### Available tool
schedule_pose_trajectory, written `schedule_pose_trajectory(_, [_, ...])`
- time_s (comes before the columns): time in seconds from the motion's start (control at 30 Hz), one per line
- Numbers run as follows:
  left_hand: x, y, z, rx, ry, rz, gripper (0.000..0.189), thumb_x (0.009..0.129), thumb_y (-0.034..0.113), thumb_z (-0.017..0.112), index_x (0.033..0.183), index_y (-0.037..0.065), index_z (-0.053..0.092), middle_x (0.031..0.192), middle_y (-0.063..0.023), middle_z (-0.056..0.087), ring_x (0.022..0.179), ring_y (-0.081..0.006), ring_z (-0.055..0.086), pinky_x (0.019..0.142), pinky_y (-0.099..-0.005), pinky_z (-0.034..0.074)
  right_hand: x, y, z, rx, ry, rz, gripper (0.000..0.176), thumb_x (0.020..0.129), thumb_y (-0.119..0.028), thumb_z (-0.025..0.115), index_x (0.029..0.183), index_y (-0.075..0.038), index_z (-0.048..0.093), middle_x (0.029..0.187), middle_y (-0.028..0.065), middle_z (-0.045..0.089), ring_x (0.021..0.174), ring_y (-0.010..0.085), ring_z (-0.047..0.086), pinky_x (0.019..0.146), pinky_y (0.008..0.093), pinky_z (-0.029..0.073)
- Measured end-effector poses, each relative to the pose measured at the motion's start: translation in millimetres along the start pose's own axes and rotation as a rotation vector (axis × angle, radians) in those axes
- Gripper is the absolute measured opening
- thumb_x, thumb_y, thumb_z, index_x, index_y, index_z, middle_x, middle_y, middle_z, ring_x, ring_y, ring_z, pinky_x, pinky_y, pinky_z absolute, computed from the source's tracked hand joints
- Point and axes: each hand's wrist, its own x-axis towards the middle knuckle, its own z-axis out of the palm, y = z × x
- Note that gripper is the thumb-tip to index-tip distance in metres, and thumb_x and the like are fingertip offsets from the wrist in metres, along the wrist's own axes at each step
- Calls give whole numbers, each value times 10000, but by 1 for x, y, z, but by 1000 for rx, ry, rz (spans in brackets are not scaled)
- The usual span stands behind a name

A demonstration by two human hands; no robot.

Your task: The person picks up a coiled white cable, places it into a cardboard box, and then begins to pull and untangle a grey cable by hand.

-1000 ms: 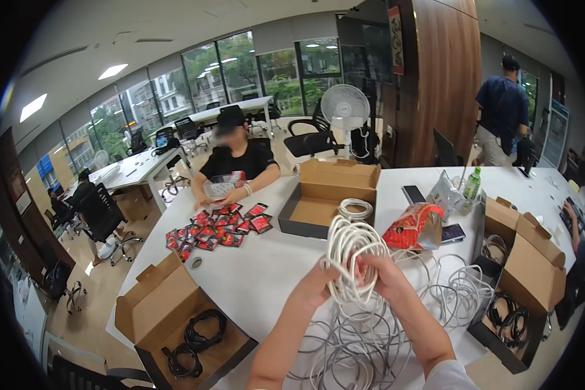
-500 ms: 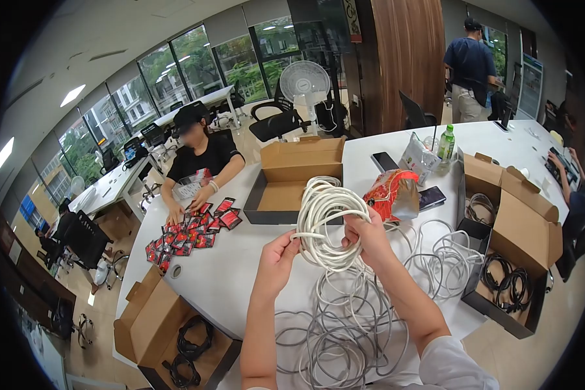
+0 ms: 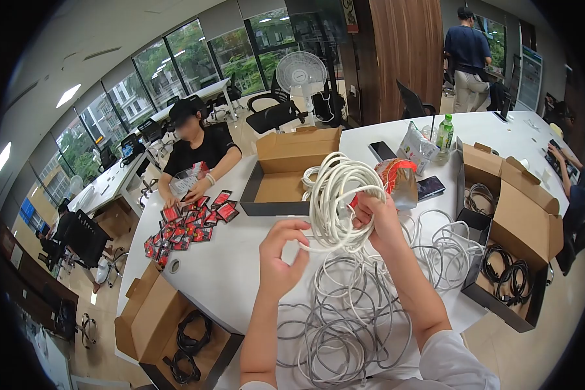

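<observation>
A thick coil of white cable is held up above the table in my right hand, whose fingers wrap round its right side. My left hand is at the coil's lower left, thumb and forefinger curved round to a loose length of the white cable at their tips. Below both hands lies a tangle of grey and white cable on the white table. More pale cable spreads to the right of my right forearm.
Open boxes holding cables stand at the lower left and right. Behind the coil are another open box, a red snack bag, phones and a green bottle. Across the table, a person handles red packets.
The coil has turned and risen slightly, with its loops more spread. My right hand has moved a little right and up; my left hand's fingers have spread apart more.
</observation>
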Motion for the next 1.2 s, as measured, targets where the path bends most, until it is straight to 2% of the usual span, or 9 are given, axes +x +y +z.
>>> schedule_pose_trajectory(0.13, [0,26,-5,157,-179,62,219,671,34,734,855,61,618,768,-61,579,800,-188,569,743,-316,437,-2,6,2,-127,4,-98,63,905,-91,591,956,-63,568,628,-33,441,471,62,384,439,268,415])
schedule_pose_trajectory(0.23, [-2,48,3,379,-347,-60,235,663,109,795,822,65,628,748,-38,576,744,-188,543,689,-308,406,-5,10,8,-271,2,-195,63,909,-85,581,958,-47,589,626,-22,470,455,59,398,420,258,403])
schedule_pose_trajectory(0.43, [-1,38,10,484,-223,225,268,694,236,804,815,73,630,752,-25,583,735,-214,521,693,-314,400,4,10,-1,-326,42,-261,82,926,-115,586,935,-35,601,600,-22,475,434,65,415,398,246,383])
schedule_pose_trajectory(0.63, [-10,38,8,-214,-269,-133,209,860,206,618,870,39,493,849,-70,468,823,-184,431,811,-319,359,1,2,2,-340,67,-274,72,929,-105,580,941,-38,601,596,-22,469,433,62,418,397,244,390])
schedule_pose_trajectory(0.87, [-15,42,-7,-574,89,-234,274,843,242,627,808,80,408,789,-32,372,771,-139,350,797,-310,334,-13,3,13,-482,-101,-232,72,912,-52,539,954,-12,582,605,-28,470,466,58,448,396,228,410])
schedule_pose_trajectory(0.9, [-15,36,-9,-543,124,-227,357,793,253,719,849,99,402,879,-56,406,787,-153,392,813,-315,374,-16,5,16,-486,-130,-211,92,896,-22,513,955,-2,581,621,-16,492,502,63,485,416,237,418])
schedule_pose_trajectory(1.0, [-4,17,-5,149,76,68,473,719,158,796,942,103,383,1153,-125,442,861,-185,469,876,-377,426,-22,11,19,-672,-135,-283,110,868,-4,523,954,-4,592,649,13,533,529,70,517,458,255,429])
schedule_pose_trajectory(1.13, [0,16,10,233,65,-53,597,644,-1,801,1009,85,337,1449,-195,272,1087,-245,522,955,-419,445,-27,12,23,-858,-152,-398,182,793,23,564,972,14,594,746,101,642,629,158,609,601,313,483])
schedule_pose_trajectory(1.2, [-5,3,8,82,55,-200,590,649,-53,773,1020,68,330,1497,-215,225,1170,-263,514,936,-399,476,-29,9,23,-948,-193,-422,223,760,37,562,980,18,588,777,170,645,689,282,649,634,337,490])
